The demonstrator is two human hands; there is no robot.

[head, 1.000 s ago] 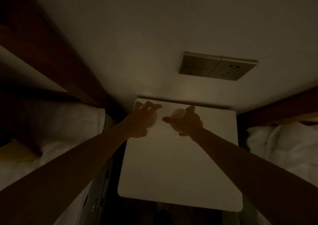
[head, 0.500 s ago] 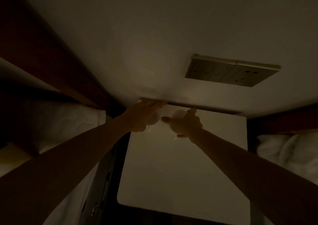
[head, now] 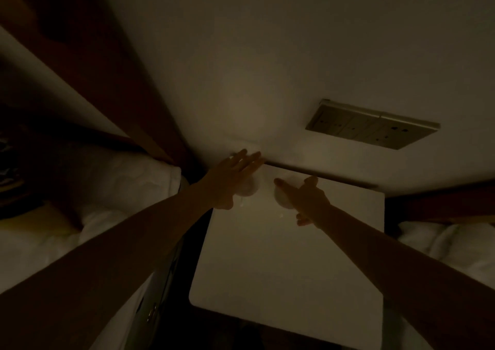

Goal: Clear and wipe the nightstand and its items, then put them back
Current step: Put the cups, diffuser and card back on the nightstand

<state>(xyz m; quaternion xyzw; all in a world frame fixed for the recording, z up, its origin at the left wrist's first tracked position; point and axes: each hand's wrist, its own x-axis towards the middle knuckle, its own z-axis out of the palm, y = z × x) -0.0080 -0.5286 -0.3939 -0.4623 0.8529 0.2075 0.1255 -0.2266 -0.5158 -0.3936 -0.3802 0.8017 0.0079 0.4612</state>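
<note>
The room is very dim. The white-topped nightstand [head: 281,264] stands against the wall between two beds. Two pale round objects that look like clear glasses stand at its back edge: the left glass [head: 251,189] and the right glass [head: 280,201]. My left hand [head: 233,178] lies over the left glass with its fingers stretched straight toward the wall. My right hand [head: 305,199] hovers beside the right glass, index finger and thumb spread apart. Neither hand's fingers curl round a glass.
A brass socket and switch panel [head: 372,124] sits on the wall above the nightstand's right part. White bedding [head: 112,189] lies to the left, more bedding [head: 450,245] to the right, and dark wooden headboards [head: 128,103] flank the nightstand.
Both hands held the glasses with curled fingers a second ago; now their fingers are spread and the glasses stand near the back edge. The view has tilted upward.
</note>
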